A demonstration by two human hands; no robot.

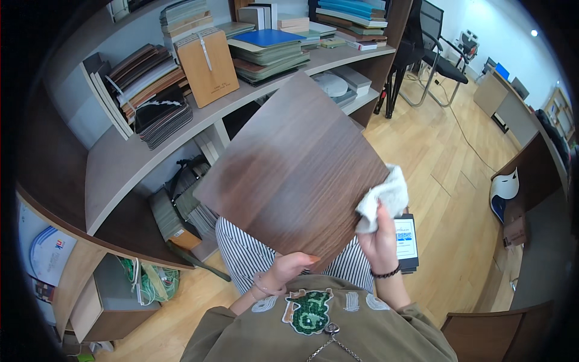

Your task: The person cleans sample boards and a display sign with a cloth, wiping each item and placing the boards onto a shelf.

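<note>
My left hand (288,265) grips the one dark brown square wood-grain board (292,166) at its near bottom corner, fingers curled over the front face with the orange-painted nails showing, thumb hidden behind. The board rises up and away from those fingers, standing on its corner like a diamond; the far corner points toward the shelves, and the grain runs from near left up to far right.

My right hand (379,235) is at the board's right edge, its fingers bunched tight around one crumpled white cloth (382,202), which sits just above my knuckles and touches the board's edge. A black bead bracelet (386,274) circles that wrist. Just right of that hand, one small black-framed card with a white and blue label (408,241) lies on the pale wooden floor (446,181).

Beyond my left fingers runs the grey two-tier shelf (132,163); on it one tan cardboard box (208,66) stands upright between stacks of sample boards. Far off to the right stands one black office chair (434,45).
</note>
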